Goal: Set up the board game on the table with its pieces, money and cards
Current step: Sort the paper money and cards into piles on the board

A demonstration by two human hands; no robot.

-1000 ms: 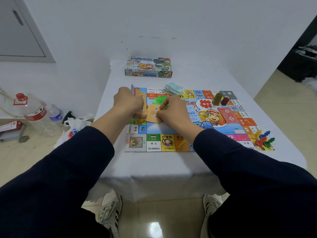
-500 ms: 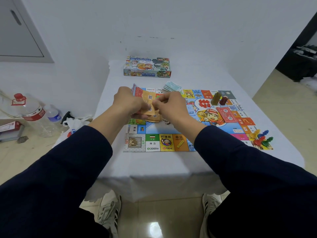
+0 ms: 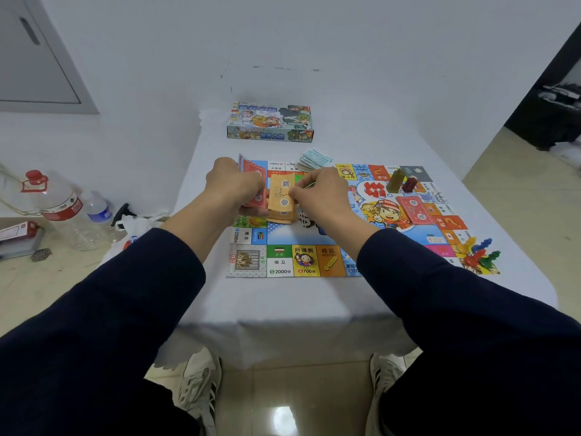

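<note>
Head view: my left hand [image 3: 234,187] grips red cards [image 3: 253,171] w/ orange cards [image 3: 282,196]; right hand [image 3: 320,191] pinches the top orange one, above the game board [image 3: 283,262] left half. Thin, light, bendy, slippery; take by edges.

Even, bright overhead light; a lamp glares off the glossy floor [image 3: 284,420] below the table's [image 3: 283,303] near edge. Wide-angle bending at the borders.
</note>
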